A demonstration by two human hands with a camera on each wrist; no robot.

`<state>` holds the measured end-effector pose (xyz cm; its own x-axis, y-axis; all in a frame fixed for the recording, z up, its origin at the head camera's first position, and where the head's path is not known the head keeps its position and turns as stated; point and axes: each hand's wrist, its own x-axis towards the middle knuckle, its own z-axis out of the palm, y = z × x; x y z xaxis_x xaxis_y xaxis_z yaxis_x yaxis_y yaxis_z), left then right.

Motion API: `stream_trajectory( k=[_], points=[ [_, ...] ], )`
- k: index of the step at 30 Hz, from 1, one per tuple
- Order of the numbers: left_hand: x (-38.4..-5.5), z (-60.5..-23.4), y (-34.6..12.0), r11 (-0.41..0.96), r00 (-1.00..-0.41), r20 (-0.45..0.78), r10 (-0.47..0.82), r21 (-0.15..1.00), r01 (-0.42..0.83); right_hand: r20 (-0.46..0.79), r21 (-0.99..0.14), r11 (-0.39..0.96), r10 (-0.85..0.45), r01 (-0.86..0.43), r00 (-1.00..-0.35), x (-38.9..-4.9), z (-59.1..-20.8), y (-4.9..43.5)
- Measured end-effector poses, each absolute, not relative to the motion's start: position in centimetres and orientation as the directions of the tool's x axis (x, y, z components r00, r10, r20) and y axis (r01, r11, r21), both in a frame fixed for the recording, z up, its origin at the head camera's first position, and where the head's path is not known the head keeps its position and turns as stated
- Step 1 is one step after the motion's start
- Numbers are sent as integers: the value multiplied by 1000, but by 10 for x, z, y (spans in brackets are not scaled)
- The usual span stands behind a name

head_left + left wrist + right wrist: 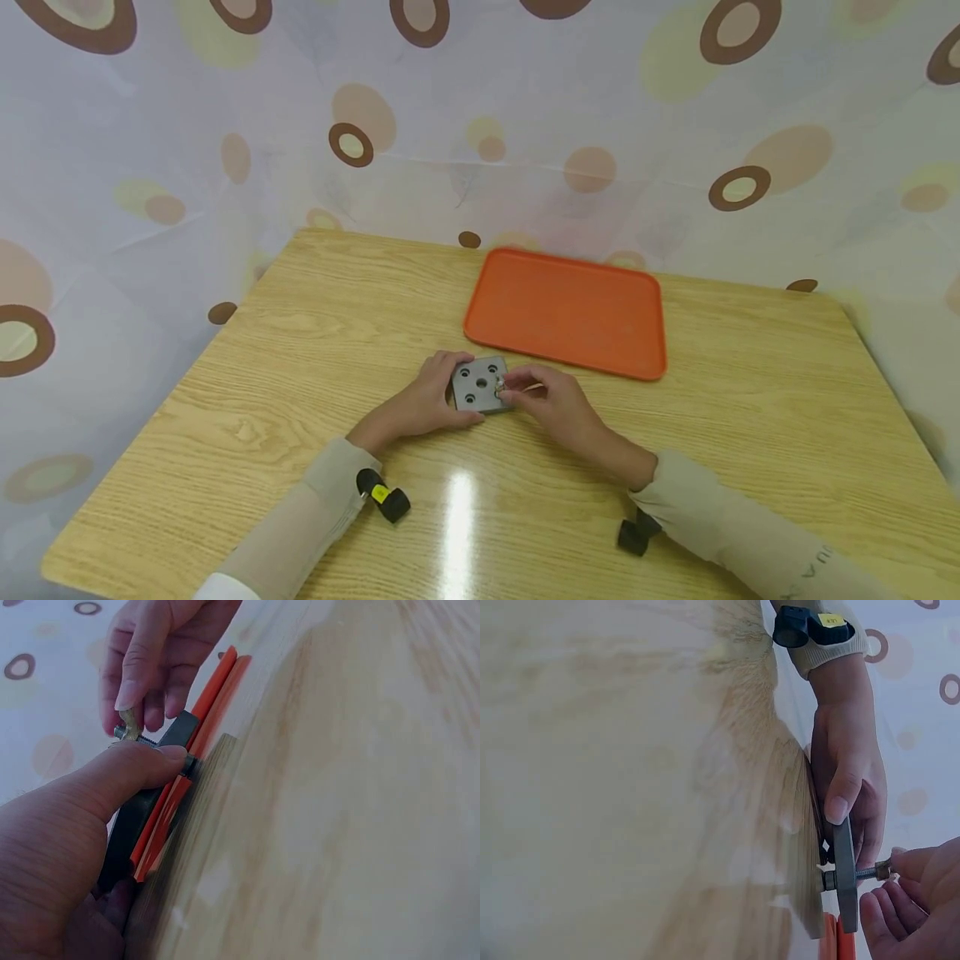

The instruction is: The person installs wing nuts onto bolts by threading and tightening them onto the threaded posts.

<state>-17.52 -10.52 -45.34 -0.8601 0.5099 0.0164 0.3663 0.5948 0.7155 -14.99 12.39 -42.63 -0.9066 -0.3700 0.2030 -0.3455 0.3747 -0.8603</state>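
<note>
A square grey metal plate [487,403] with several round holes is held a little above the table. My left hand [423,402] grips it by its edges, thumb on the near side and fingers on the far side. A threaded bolt [865,874] passes through the plate near its right edge, its head [828,880] on the underside. Above the plate, my right hand [558,408] pinches a small brass-coloured wing nut [883,869] at the upper end of the bolt. In the left wrist view, one wing of that nut [130,718] shows between the fingertips.
An orange tray [566,312] lies on the wooden table [337,317] just beyond the hands. Behind the table hangs a pale cloth with brown and yellow circles [525,100]. Each sleeve carries a black wrist camera [393,504].
</note>
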Motion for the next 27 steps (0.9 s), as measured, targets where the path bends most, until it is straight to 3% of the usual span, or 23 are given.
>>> stream_trajectory(
  k=[27],
  points=[
    [-175,-452,-105,589,-860,14,511,723,361,226,-850,376,-371,-368,-901,-149,-425,121]
  ],
)
